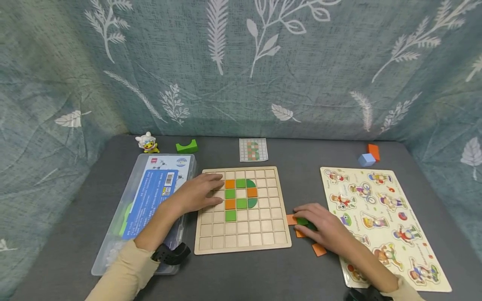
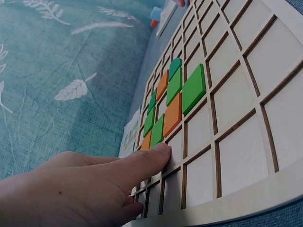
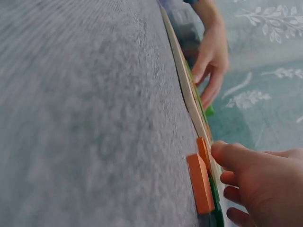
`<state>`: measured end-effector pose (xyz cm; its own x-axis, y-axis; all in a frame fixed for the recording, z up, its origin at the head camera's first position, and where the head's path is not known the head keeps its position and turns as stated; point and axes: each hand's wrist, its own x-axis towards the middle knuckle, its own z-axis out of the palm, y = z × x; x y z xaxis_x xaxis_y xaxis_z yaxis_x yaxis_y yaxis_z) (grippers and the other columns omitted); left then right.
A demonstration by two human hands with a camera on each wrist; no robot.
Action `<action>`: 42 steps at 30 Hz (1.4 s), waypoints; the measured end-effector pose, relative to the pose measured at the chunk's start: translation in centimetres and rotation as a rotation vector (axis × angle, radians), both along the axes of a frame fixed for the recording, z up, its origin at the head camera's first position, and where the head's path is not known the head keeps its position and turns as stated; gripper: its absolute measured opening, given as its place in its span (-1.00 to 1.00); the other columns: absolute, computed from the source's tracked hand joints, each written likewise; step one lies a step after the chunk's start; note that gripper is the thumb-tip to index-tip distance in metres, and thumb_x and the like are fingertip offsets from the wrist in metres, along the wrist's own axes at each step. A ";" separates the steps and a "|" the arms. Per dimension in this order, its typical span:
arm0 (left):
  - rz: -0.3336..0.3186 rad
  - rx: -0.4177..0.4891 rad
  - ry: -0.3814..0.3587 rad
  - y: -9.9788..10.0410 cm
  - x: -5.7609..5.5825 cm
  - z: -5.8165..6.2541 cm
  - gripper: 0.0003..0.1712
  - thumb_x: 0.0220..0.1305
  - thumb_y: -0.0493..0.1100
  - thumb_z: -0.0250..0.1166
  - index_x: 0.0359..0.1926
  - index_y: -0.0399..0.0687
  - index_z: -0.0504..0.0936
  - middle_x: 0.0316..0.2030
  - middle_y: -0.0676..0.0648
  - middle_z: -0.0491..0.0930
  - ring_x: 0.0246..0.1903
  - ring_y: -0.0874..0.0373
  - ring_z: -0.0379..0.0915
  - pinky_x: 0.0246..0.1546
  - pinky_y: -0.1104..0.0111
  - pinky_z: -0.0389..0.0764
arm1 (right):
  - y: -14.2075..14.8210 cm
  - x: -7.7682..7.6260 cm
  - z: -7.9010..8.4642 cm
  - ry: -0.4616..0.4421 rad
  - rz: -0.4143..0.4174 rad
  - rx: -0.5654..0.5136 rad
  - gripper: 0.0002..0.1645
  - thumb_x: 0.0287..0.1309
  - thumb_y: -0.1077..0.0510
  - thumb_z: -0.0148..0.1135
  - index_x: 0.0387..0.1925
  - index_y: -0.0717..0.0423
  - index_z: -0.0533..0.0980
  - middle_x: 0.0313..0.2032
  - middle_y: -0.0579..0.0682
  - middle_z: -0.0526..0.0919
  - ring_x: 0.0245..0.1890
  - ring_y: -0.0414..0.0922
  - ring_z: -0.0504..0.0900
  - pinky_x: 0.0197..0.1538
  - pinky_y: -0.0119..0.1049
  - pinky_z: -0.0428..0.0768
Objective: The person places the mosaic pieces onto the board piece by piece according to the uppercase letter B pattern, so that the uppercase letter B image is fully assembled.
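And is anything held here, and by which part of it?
The left grip, over the board, holds nothing. Whether the right grip holds any of the loose tiles cannot be told.

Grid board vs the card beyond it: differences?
The grid board is far larger than the card. The grid board is pale wood; the card is whitish. The grid board carries separate tiles; the card's pattern looks printed. Both show a grid with green and orange shapes.
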<state>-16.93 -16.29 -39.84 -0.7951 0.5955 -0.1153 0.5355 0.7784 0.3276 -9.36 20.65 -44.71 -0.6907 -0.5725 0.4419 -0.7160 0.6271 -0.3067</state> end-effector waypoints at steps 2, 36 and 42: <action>-0.001 -0.001 0.003 0.0 0.0 -0.1 -0.38 0.27 0.00 0.31 0.27 -0.22 0.48 0.36 -0.25 0.35 0.36 -0.20 0.25 0.32 -0.05 0.37 | -0.2 -0.2 -0.1 0.013 0.012 -0.013 -0.70 -0.01 0.08 0.47 -0.17 -0.06 0.65 -0.03 -0.11 0.67 -0.03 -0.17 0.60 -0.01 -0.31 0.57; -0.001 0.006 0.013 -0.1 0.3 0.3 -0.39 0.27 0.00 0.31 0.25 -0.24 0.49 0.35 -0.26 0.36 0.36 -0.20 0.25 0.36 -0.06 0.31 | -9.5 -2.8 2.3 0.196 0.252 0.176 -0.90 0.02 0.13 0.40 -0.37 -0.07 0.63 -0.38 -0.20 0.63 -0.37 -0.31 0.60 -0.33 -0.49 0.61; -0.001 0.006 0.012 -0.1 0.3 0.3 -0.38 0.27 0.01 0.30 0.25 -0.23 0.50 0.34 -0.25 0.36 0.35 -0.20 0.26 0.33 -0.04 0.36 | -11.6 -3.5 2.5 0.239 0.276 0.207 -0.95 0.11 0.11 0.36 -0.38 -0.02 0.65 -0.45 -0.18 0.61 -0.41 -0.30 0.60 -0.30 -0.48 0.63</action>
